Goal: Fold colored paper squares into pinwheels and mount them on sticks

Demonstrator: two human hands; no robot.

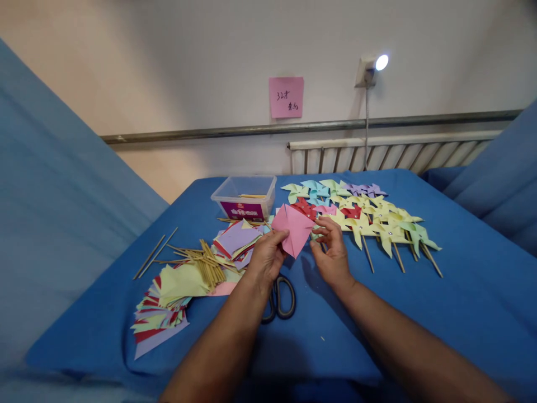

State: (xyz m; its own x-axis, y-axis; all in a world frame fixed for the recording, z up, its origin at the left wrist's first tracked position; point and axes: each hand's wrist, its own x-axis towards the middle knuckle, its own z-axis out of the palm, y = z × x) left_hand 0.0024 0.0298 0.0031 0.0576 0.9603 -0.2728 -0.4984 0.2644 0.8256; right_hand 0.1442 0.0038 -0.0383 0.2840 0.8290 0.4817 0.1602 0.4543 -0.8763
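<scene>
A pink paper square, partly folded, is held above the blue table. My left hand grips its left corner. On the paper's right edge my right hand pinches a corner between thumb and fingers. Black-handled scissors lie on the cloth just under my left wrist. Finished paper pinwheels on wooden sticks lie in rows right behind my right hand.
Stacks of coloured paper squares and a bundle of wooden sticks lie left of my hands. A clear plastic box stands behind them. Beyond the table are a radiator, a pink note and a lamp.
</scene>
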